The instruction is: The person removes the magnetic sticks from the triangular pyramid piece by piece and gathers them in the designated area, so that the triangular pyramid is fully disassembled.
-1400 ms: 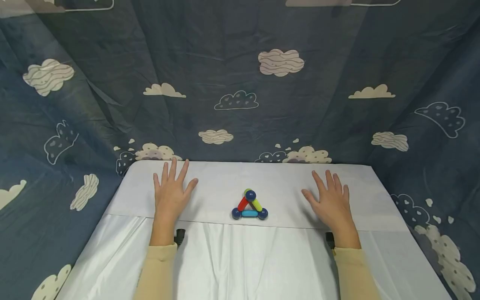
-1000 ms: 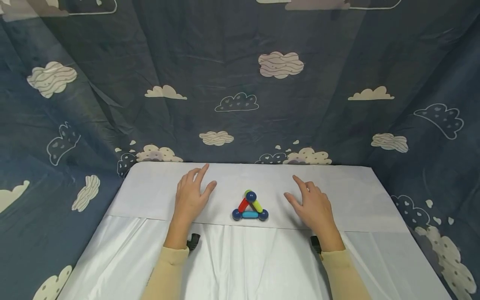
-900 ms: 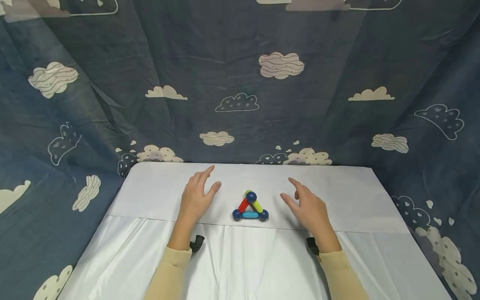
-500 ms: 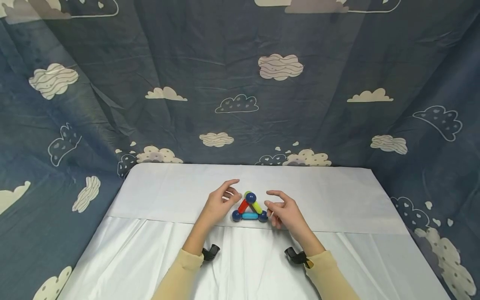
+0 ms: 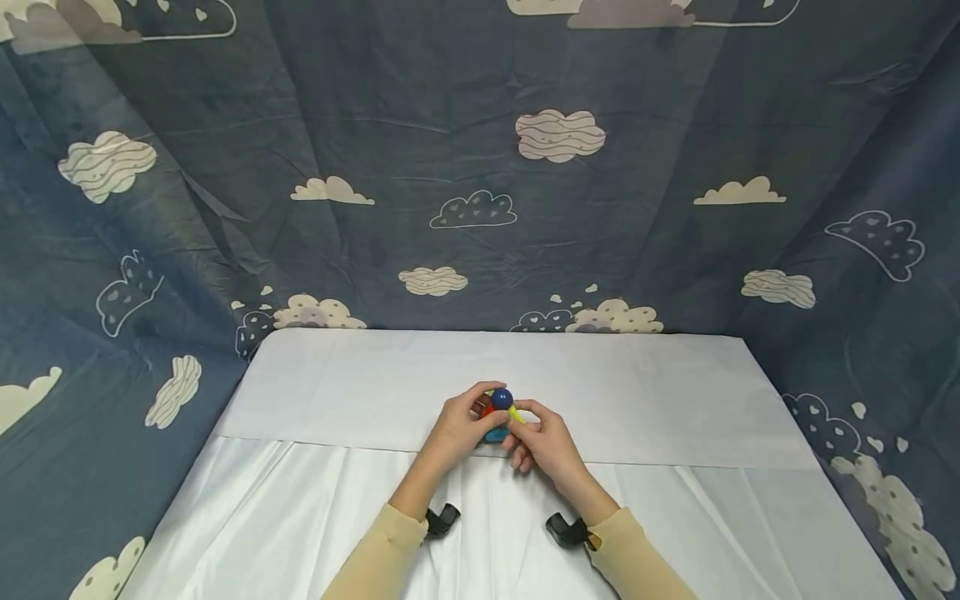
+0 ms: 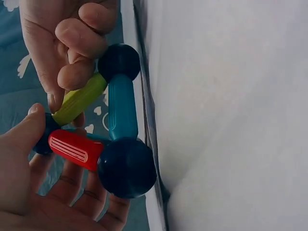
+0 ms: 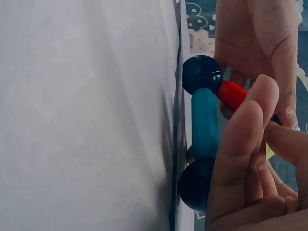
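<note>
A small triangle toy (image 5: pixel 500 412) of red, teal and yellow-green rods joined by dark blue balls stands on the white table (image 5: pixel 645 392). My left hand (image 5: pixel 456 427) cups it from the left, thumb by the top ball (image 5: pixel 502 398) and fingers behind the red rod (image 6: pixel 70 149). My right hand (image 5: pixel 542 440) comes from the right and pinches the yellow-green rod (image 6: pixel 79 103). The teal rod (image 6: pixel 120 113) lies along the table between two balls (image 6: pixel 126 167). In the right wrist view the right fingers (image 7: pixel 240 159) cover part of the teal rod (image 7: pixel 204 122).
A white cloth (image 5: pixel 480 533) covers the near part of the table, with a fold line just in front of the toy. Dark blue cloud-print fabric (image 5: pixel 480 167) hangs behind and at both sides. Black wrist camera mounts (image 5: pixel 442 518) sit under both sleeves.
Both hands left their flat rest at the table's sides and came inward to the toy. Half a second ago they were beside it; now both hold it.
</note>
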{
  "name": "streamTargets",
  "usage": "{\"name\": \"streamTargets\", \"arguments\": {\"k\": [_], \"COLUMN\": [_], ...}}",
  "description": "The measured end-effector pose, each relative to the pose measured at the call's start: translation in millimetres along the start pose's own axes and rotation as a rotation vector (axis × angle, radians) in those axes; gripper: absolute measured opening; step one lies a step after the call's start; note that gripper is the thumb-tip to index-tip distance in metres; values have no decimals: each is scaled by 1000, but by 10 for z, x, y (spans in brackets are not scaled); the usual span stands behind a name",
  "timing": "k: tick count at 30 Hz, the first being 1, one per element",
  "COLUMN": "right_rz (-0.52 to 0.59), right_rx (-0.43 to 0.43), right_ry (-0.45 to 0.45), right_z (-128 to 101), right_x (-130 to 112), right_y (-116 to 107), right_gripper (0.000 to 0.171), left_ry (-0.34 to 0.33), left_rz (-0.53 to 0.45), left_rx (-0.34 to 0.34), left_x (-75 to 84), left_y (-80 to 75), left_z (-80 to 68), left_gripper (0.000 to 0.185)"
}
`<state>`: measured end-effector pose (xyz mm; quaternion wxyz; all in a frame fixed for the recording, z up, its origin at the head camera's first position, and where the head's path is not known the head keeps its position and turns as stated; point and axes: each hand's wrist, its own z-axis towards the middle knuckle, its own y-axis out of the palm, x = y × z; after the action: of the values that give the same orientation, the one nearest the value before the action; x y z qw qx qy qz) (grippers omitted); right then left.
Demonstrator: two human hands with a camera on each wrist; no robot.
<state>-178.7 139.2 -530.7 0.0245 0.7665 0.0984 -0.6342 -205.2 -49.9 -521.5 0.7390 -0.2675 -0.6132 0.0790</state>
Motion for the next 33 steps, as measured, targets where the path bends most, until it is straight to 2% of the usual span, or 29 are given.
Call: {"name": "streamTargets", "arguments": {"k": [5,11,20,27,33], "right_rz": [-8,-3,-1,8,-7], "right_rx": [56,61,49,56,59], "right_ry": [-3,-9,-16,-22,-36], "right_z": [-10,22,43,57,66], "right_x": [14,65,89,94,65], "right_y": [31,22,13,13,-26], "right_gripper": [37,32,32,31,34], "left_ry": [-17,-12,-27,-28,-29], "left_rz": [-31,-49,-72,-128,-125], "left_rx": [11,20,23,71,98], "left_x": [-2,-30,-63,-111,-146], "left_y": [26,41,56,39,-22], "left_z": [-15,-11,-7,18,25], "left_gripper": [41,39,40,40,39]}}
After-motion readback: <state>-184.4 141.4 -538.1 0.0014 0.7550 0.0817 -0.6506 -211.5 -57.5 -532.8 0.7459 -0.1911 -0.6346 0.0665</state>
